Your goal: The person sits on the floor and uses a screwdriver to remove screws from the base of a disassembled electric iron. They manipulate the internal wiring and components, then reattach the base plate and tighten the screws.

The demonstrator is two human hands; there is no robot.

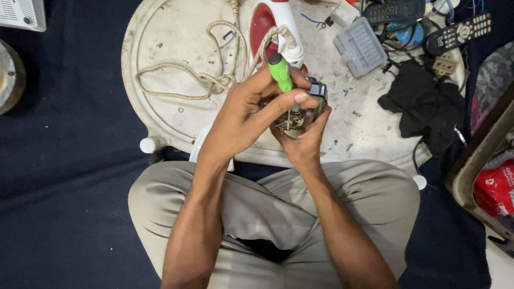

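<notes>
While the right hand (pixel 302 140) cups the small metal part (pixel 300 115) from below, the left hand (pixel 251 109) clamps the green-handled screwdriver (pixel 280 72), shaft pointing straight down into it, above the white worktop (pixel 171 48), beside the clothes iron (pixel 273 24)

Bare worktop (pixel 160 43) strip open at left; braided cord (pixel 214 80) and iron (pixel 273 27) block centre; bit case (pixel 360 47), black cloth (pixel 428 104), remotes (pixel 458 32) crowd right side.
</notes>
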